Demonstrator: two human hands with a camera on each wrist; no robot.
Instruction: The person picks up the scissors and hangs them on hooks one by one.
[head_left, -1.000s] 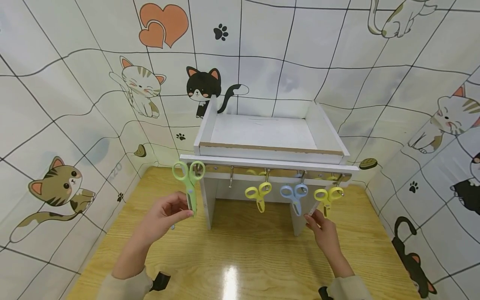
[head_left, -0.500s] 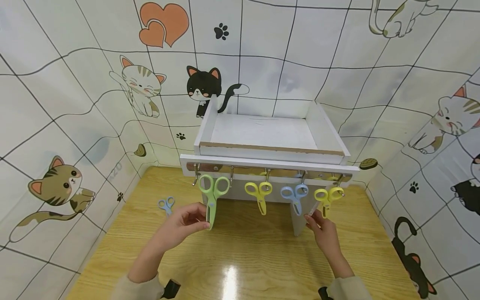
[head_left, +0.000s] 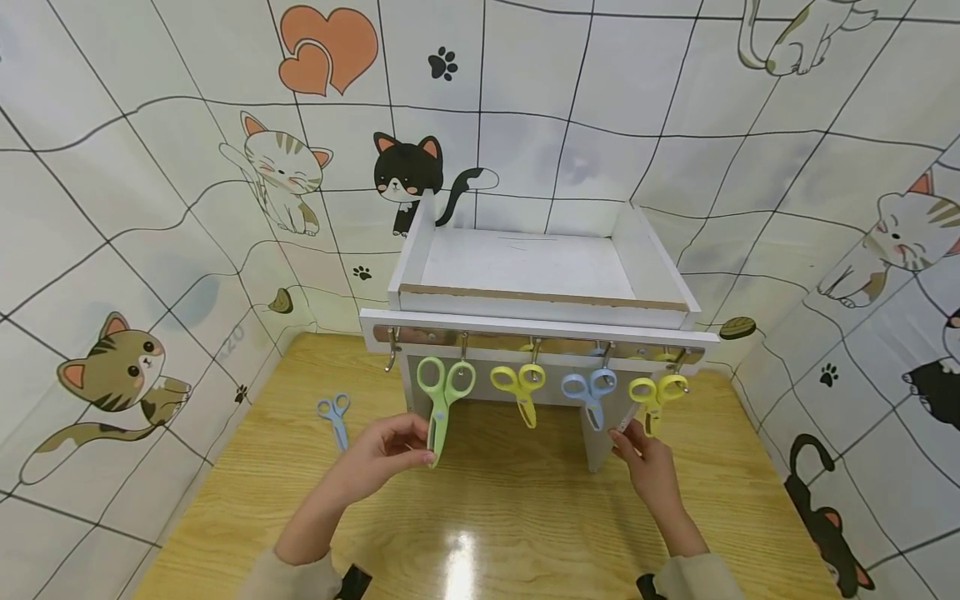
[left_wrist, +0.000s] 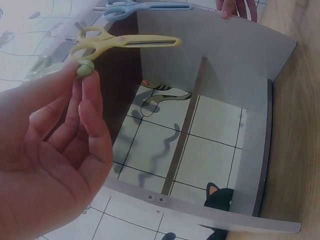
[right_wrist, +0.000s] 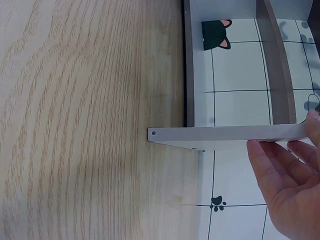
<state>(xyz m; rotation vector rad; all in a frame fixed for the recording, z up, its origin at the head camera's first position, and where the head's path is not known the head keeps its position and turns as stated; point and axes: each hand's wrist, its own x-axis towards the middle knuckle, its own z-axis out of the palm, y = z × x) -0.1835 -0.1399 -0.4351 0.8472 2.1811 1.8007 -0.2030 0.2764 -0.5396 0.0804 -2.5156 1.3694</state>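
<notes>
In the head view my left hand (head_left: 386, 454) pinches green scissors (head_left: 438, 404) by the blade end, with both handle loops upward. The loops are in front of the second hook (head_left: 464, 340) from the left; whether the hook passes through one cannot be told. The left wrist view shows that hand (left_wrist: 60, 145) end-on to the scissors. My right hand (head_left: 648, 467) pinches the front edge of the white rack's right side panel (head_left: 596, 446), thumb and fingers on opposite faces, as the right wrist view's side panel (right_wrist: 215, 133) shows.
Yellow scissors (head_left: 523, 396), light blue scissors (head_left: 592, 398) and another yellow pair (head_left: 654, 404) hang from hooks to the right. Small blue scissors (head_left: 335, 417) lie on the wooden table (head_left: 540, 533) at left. An open white tray (head_left: 525, 260) tops the rack.
My left hand has carried the green scissors rightward and a little down, from the leftmost hook to the second. The blue scissors on the table have come into view. The right hand stays put.
</notes>
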